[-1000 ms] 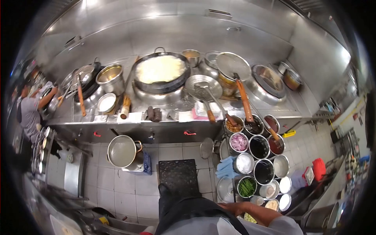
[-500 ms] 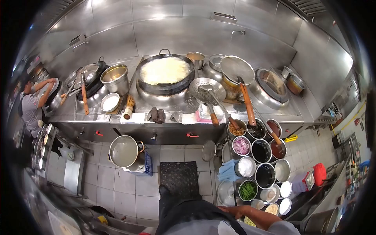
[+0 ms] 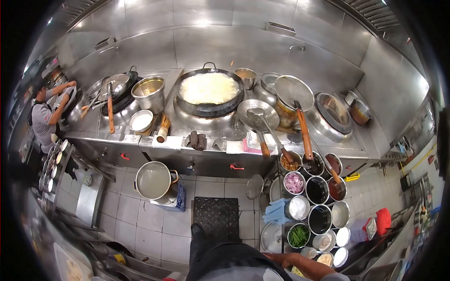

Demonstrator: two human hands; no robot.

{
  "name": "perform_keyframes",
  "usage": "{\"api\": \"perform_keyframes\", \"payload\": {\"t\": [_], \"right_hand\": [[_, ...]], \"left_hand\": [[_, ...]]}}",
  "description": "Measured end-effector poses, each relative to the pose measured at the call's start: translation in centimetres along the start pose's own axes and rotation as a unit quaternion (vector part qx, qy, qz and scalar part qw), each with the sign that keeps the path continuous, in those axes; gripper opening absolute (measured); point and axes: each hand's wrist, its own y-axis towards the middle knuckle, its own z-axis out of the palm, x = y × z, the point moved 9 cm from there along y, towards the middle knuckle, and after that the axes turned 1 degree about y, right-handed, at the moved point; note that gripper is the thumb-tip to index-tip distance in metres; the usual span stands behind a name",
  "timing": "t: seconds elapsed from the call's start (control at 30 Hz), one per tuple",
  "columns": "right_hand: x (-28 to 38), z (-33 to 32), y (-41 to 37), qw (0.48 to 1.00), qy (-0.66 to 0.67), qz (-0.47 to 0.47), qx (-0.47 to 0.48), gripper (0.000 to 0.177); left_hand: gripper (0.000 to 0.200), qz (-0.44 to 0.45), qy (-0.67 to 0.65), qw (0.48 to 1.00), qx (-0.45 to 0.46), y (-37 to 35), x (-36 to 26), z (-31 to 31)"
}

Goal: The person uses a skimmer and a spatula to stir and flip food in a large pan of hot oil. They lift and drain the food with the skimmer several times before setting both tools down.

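Observation:
My right hand (image 3: 279, 259) rests low at my side, against the dark apron (image 3: 229, 262). Its fingers are mostly hidden, so I cannot see whether it holds anything. Nearest to it are a pot of cut green vegetables (image 3: 298, 235) and a small cup (image 3: 309, 252) among the ingredient pots. My left hand is out of view. Ahead on the range, a large wok (image 3: 206, 111) holds pale, frothy liquid. A perforated skimmer (image 3: 258, 115) and a fine mesh strainer (image 3: 294, 92) lie to its right, their wooden handles pointing towards me.
Sliced onion (image 3: 294, 182) and dark sauces (image 3: 320, 219) fill pots on the right-hand stand. A large stockpot (image 3: 153, 180) stands on a blue crate (image 3: 177, 199) at left. A rubber mat (image 3: 216, 216) covers floor tiles. A co-worker (image 3: 47, 114) handles a cloth at far left.
My view has shifted slightly, so the range sits lower and further right. The co-worker's arms and cloth have moved a little. My right hand stays at my side.

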Motion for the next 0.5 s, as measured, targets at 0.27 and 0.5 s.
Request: {"api": "perform_keyframes", "payload": {"t": [0.27, 0.5], "right_hand": [[0.2, -0.2, -0.2, 1.0, -0.021, -0.007, -0.006, 0.144], [1.9, -0.9, 0.1, 1.0, -0.02, -0.006, -0.012, 0.141]], "left_hand": [[0.061, 0.005, -0.01, 1.0, 0.026, -0.3, -0.3, 0.0], [0.057, 0.018, -0.006, 1.0, -0.017, 0.5, 0.2, 0.6]]}}
